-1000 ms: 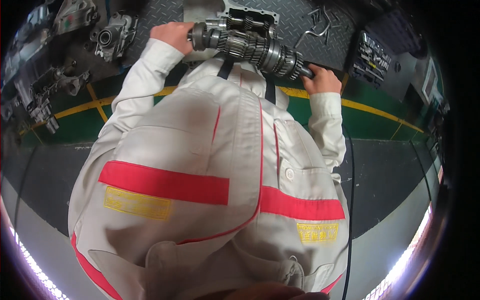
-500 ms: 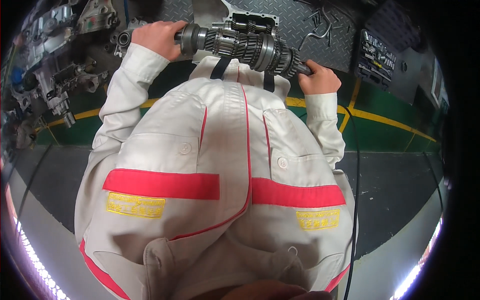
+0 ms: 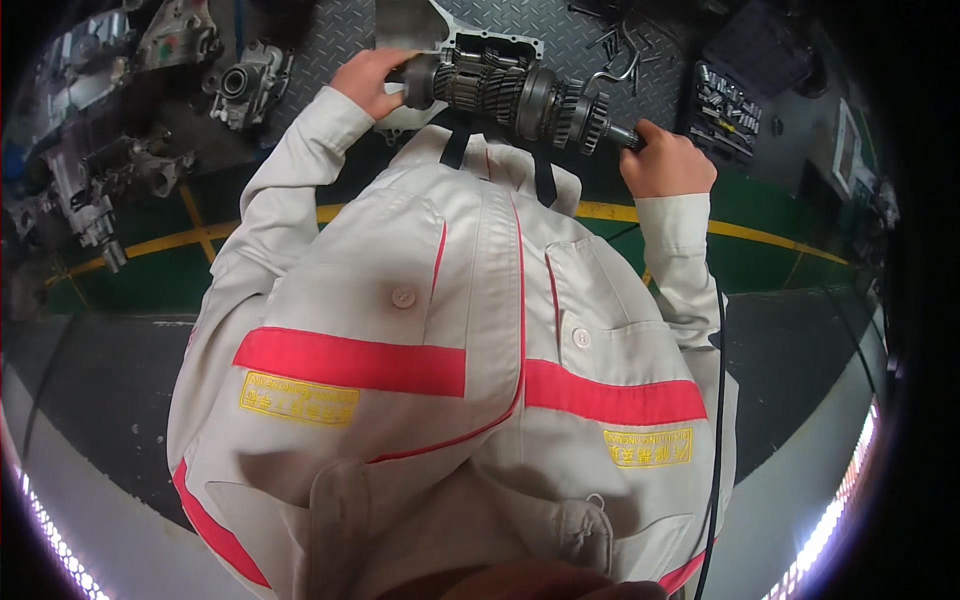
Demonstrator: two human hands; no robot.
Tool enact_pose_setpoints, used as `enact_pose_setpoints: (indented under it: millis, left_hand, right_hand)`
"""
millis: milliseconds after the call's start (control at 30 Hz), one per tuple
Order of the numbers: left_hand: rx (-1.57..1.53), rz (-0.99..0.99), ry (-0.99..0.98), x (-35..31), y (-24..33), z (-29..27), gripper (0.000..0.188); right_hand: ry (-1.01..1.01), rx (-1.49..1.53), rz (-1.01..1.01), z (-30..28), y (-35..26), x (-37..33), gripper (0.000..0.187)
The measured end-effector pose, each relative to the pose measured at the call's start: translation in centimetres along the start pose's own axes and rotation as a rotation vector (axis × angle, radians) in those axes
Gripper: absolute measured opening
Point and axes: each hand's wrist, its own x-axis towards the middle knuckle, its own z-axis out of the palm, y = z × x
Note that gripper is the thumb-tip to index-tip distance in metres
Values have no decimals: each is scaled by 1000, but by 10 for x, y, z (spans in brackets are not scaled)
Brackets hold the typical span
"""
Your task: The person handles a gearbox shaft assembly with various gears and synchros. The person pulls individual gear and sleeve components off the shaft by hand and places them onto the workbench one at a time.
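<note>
Both my hands carry a long metal gear shaft (image 3: pixel 540 108), a stack of toothed gears and rings, held crosswise in front of me and tilted lower at its right end. My left hand (image 3: pixel 372 84) grips its left end beside a wide smooth collar. Around the thin bare rod at the other end, my right hand (image 3: pixel 668 163) is closed. Just behind the shaft lies an open metal gearbox housing (image 3: pixel 528 48) with more gears inside, partly hidden by the shaft.
On the left are several metal castings, one with a round bore (image 3: pixel 236 82). A checkered metal plate (image 3: pixel 335 35) covers the bench. Toward the right lie loose bent tools (image 3: pixel 625 60) and a socket set in a case (image 3: pixel 725 115). A black cable (image 3: pixel 720 420) hangs along my right side.
My hands and the gear shaft have shifted right relative to the bench and the housing. The view has also moved, so the bench items sit farther left in it. Both grips hold.
</note>
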Motion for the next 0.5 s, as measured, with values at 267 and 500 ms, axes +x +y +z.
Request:
enact_pose_setpoints:
  millis: [267,500]
  left_hand:
    - [-397,151,-4,-8,-16,62,62]
    - [-163,-227,-106,-26,4,81,71]
  right_hand:
    - [68,-209,-62,-12,-8,-4,18]
    - [52,-319,-110,-6,-22,2,17]
